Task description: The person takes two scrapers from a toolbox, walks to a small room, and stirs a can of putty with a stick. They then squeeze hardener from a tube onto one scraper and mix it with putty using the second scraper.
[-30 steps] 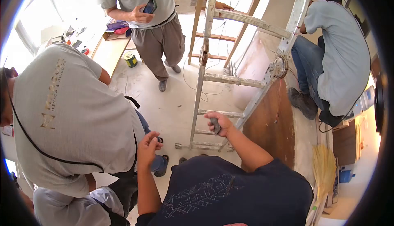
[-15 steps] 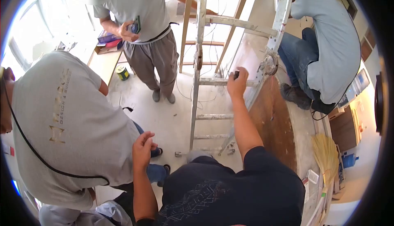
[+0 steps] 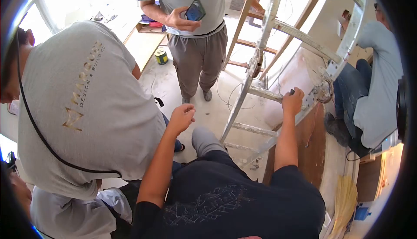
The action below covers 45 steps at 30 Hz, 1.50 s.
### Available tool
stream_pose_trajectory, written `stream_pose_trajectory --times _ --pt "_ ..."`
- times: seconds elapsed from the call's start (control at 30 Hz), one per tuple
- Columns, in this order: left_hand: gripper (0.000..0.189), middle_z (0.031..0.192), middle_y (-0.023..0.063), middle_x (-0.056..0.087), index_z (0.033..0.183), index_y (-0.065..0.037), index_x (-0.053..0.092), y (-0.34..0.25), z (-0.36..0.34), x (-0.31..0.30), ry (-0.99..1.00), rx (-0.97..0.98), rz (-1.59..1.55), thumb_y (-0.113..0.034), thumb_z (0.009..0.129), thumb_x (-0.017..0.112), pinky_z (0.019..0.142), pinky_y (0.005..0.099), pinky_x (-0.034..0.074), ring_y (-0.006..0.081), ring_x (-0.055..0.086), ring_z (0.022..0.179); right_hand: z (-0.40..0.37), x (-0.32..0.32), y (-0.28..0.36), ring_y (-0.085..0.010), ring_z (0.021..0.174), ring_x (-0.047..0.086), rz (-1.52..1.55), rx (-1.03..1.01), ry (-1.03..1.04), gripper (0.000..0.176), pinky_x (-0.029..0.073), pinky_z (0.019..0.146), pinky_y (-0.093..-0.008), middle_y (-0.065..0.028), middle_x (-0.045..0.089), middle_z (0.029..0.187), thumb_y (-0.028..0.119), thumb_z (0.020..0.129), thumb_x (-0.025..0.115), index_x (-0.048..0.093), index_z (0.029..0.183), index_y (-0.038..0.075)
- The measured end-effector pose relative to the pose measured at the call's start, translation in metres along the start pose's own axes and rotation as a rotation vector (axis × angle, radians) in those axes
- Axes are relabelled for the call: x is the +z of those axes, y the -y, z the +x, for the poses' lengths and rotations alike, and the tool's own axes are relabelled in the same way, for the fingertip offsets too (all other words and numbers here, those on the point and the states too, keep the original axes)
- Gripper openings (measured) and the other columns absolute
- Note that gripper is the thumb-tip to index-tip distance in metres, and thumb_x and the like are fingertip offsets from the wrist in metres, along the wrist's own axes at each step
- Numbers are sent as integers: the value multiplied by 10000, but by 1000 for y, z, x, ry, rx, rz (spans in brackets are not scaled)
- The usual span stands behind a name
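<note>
My right hand (image 3: pixel 293 101) is closed around a small black object (image 3: pixel 292 92), mostly hidden by my fingers. It is beside a rung of the paint-spattered aluminium ladder (image 3: pixel 266 93), close to the round hinge (image 3: pixel 323 92); contact with the rung is hard to judge. My left hand (image 3: pixel 182 119) is in front of my body with loosely bent fingers and nothing visible in it. Below it, one of my legs, in a grey sock (image 3: pixel 203 140), reaches toward the ladder's foot.
A co-worker in a grey shirt (image 3: pixel 95 113) bends close on my left. Another person (image 3: pixel 197 48) stands ahead holding a phone (image 3: pixel 195 11). At right a person (image 3: pixel 380 87) crouches behind the ladder. A paint can (image 3: pixel 161 56), brown board (image 3: pixel 310 147) and broom (image 3: pixel 345 204) are around.
The view has shifted left, so the ladder appears farther right. My leg has come forward toward the ladder. My right hand keeps the black object near the rung; the standing person's phone is tilted more.
</note>
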<state>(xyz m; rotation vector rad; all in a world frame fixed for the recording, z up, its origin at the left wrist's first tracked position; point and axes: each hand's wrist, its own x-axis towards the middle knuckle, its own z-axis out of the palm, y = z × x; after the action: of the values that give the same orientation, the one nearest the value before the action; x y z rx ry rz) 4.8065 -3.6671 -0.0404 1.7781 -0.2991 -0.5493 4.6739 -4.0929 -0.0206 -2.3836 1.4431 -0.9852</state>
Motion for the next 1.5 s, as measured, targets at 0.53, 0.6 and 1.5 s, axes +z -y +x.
stream_pose_trajectory --times 0.53,0.6,1.5 --pt "236 948 254 672 837 6 702 116 263 -66 310 50 1300 -167 804 545 850 426 515 390 655 923 11 0 8 -335 1193 513 -55 -62 46 351 455 940 -430 -129 509 1293 106 799 606 568 1145 61" --pt "277 984 199 688 877 -22 715 170 292 -74 162 0 1192 -219 840 524 864 455 507 374 643 971 14 4 -2 -345 1159 532 -44 -117 -18 353 464 924 -429 -132 520 1268 74 776 615 572 1126 61" --pt "285 882 243 683 866 25 708 148 440 -73 388 -237 847 -181 771 535 784 463 531 389 666 821 -15 36 -30 -385 1151 548 -92 -15 -146 564 429 977 -469 -205 602 1218 354 782 684 594 1209 -3"
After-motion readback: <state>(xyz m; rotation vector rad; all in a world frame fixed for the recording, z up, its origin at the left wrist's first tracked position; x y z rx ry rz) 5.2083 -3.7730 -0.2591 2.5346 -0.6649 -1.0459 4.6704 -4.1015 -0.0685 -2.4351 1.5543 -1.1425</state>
